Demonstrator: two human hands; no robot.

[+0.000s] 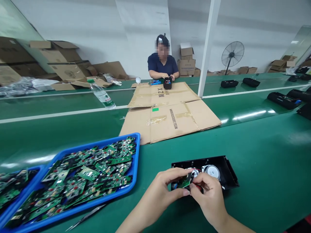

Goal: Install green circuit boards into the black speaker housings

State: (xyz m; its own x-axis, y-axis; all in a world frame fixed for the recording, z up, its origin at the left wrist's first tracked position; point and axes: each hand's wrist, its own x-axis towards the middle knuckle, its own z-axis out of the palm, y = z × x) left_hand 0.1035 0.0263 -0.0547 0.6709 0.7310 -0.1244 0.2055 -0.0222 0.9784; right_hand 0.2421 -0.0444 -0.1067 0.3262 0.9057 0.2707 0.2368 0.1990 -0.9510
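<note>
Head view, and here we are: the left hand (162,188) has its fingers closed on a green circuit board (186,183), index finger above, thumb below. The right hand (211,195) bunches its fingertips at the board's right edge; whether they pinch the board itself, a plug or a wire, I cannot tell, they hide it. Just under and beyond the fingers sits the black casing (229,173), with a round silver speaker (213,171) right behind the right fingers. Danger here! Red wire (199,187) shows close by the right fingertips; a sharp tug could strain a joint, if it is attached. Should the left pinch slip, the board could drop into the casing and knock something. Off to the left of the fingers, a blue tray (138,161) heaped with boards: tangled edges could scrape parts. And tweezers (86,216) on the table (262,194), nearer the wearer, easily brushed by a sleeve.
</note>
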